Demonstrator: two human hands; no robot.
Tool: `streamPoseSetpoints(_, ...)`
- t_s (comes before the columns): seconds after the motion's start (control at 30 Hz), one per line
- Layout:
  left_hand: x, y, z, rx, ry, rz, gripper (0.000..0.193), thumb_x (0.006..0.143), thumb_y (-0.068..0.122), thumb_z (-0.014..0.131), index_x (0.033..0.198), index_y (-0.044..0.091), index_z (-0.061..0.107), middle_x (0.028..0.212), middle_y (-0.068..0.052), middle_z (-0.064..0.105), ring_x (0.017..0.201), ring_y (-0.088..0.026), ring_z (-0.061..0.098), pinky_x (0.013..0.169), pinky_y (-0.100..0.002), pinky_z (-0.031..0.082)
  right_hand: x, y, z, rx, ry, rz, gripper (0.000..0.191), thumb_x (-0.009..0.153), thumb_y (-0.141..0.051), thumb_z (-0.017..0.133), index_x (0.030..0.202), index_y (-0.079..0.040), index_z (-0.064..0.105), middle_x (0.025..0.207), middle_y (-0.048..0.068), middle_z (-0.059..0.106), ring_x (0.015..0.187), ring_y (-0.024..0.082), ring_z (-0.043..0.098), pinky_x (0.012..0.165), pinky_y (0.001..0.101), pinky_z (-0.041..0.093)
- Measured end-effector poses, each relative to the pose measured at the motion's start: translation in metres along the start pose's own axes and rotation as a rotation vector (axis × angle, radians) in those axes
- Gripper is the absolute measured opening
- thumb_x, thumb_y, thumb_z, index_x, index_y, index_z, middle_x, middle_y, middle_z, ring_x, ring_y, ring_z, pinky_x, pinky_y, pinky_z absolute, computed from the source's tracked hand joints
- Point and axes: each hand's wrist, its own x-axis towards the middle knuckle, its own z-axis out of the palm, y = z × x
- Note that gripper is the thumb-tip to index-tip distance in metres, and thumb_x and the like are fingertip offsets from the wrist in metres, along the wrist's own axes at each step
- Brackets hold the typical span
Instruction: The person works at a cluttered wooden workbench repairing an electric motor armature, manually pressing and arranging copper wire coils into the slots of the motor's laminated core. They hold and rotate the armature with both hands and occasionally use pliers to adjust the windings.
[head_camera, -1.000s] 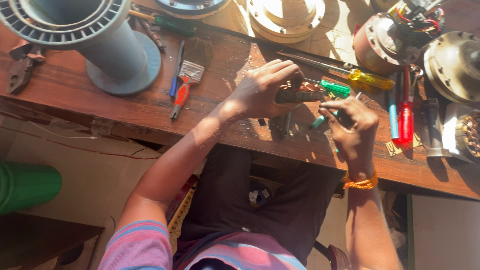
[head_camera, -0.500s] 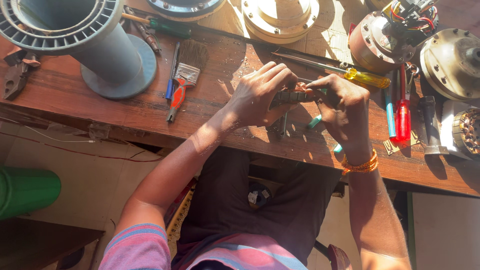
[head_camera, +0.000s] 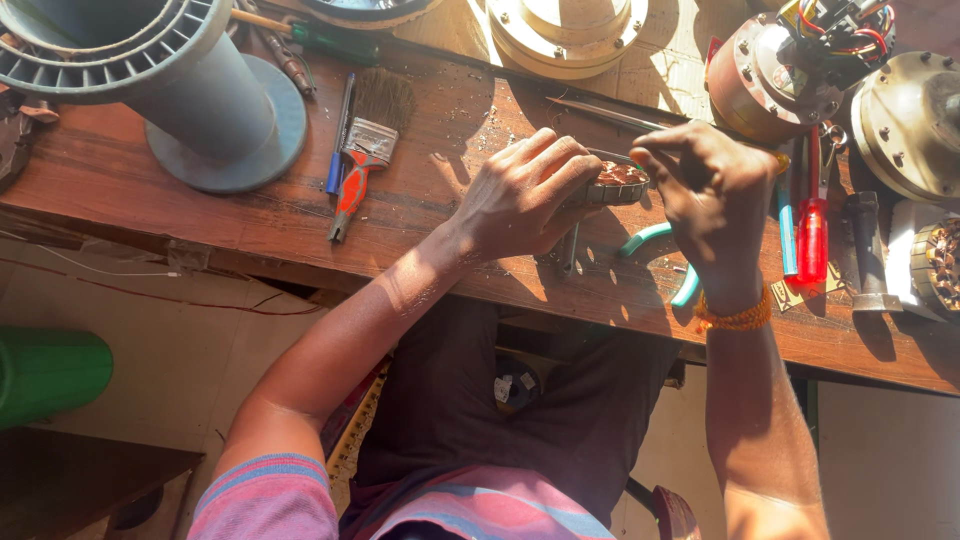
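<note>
My left hand grips a round metal motor part with copper windings over the wooden workbench. My right hand is closed just right of that part, its fingertips touching the part's rim; what it pinches is hidden. Green-handled pliers lie on the bench below both hands.
A large grey finned housing stands at the left. A red-handled paintbrush and blue pen lie beside it. Red and blue screwdrivers, motor bodies and a hammer crowd the right. A green cylinder sits below.
My right hand came up from the bench edge, off the green pliers, to meet the left hand at the wound part. The left hand stayed on the part.
</note>
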Motion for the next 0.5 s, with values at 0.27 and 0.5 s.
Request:
streamPoseSetpoints(0.27,0.012,0.0,0.015,-0.228,0.076,-0.538,0.035,0.098,0.039,0.076,0.113,0.011,0.062,0.088,-0.006,0.073,0.082,-0.023,0.074,0.073,-0.038,0.057,0.024,-0.002,0.015,0.064,-0.063,0.096,0.013,0.097,-0.008,0.085,0.104,-0.001,0.076,0.091,0.007,0.075,0.074,0.009,0.067,0.065,0.0258,0.05)
streamPoseSetpoints(0.5,0.037,-0.046,0.037,-0.512,-0.286,-0.526,0.025,0.088,0.024,0.074,0.109,0.01,0.071,0.087,-0.008,0.077,0.08,-0.019,0.077,0.073,-0.036,0.058,0.025,-0.008,0.008,0.102,-0.088,0.306,0.013,0.097,-0.01,0.083,0.101,-0.001,0.075,0.084,0.006,0.074,0.068,0.009,0.066,0.059,0.027,0.048)
